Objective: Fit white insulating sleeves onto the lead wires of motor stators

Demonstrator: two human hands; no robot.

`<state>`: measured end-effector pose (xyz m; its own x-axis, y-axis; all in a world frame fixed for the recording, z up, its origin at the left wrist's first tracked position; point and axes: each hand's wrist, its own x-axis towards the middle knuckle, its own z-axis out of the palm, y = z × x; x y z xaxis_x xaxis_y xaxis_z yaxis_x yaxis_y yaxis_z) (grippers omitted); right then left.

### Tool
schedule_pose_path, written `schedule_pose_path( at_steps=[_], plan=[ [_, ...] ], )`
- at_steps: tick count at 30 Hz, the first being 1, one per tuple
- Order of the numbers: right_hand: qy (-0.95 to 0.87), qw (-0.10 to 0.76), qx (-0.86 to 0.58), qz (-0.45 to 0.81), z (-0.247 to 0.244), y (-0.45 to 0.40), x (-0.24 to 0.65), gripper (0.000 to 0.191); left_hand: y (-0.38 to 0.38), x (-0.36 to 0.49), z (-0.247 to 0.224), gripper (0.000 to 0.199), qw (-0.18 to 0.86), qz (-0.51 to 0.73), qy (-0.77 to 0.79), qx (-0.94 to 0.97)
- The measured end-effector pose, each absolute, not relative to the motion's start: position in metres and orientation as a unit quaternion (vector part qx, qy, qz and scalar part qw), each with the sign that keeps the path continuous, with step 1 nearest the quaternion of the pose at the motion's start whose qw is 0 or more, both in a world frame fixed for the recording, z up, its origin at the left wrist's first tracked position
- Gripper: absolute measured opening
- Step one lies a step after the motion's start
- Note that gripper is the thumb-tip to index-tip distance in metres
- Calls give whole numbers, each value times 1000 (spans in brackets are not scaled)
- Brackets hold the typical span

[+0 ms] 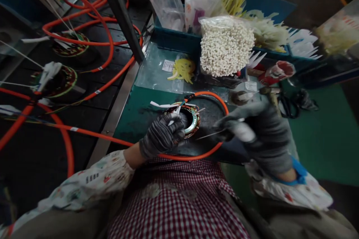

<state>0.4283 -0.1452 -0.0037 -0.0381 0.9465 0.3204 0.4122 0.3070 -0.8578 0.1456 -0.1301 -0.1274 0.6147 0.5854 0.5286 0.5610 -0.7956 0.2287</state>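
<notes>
A motor stator (pixel 194 122), a ring with copper windings, lies on the dark work surface in front of me. My left hand (pixel 162 134), in a grey striped glove, is closed over its left side, with white sleeving at the fingertips. An orange cable (pixel 226 106) joins the ring's wires at the top and loops round its right side. My right hand (pixel 258 130), gloved and smeared by motion, is closed to the right of the stator. A thin needle-like tool (pixel 209 135) sticks out of it toward the ring; its handle is hidden in the hand.
Behind the work stands a blue bin (pixel 174 39) with plastic bags and a bag of small white pieces (pixel 226 46). Yellow strips (pixel 183 70) lie on a clear bag. A red can (pixel 280 71) and black scissors (pixel 288 106) are at right. More stators (pixel 57 82) with orange cables stand left.
</notes>
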Motion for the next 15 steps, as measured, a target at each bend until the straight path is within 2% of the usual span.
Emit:
schedule_pose_path(
  at_steps=[4,7,12,15],
  plan=[
    [-608,511,-551,255,-46,-171,420,15,-130,146,-127,20,76,286,327,898],
    [-558,515,-542,361,-62,-192,419,20,-134,149,-128,21,81,299,362,879],
    [-558,356,-451,600,-55,-220,440,42,-139,150,-128,21,73,270,373,884],
    [-620,284,-370,631,-53,-227,453,40,-139,150,-125,24,76,269,365,888]
  ],
)
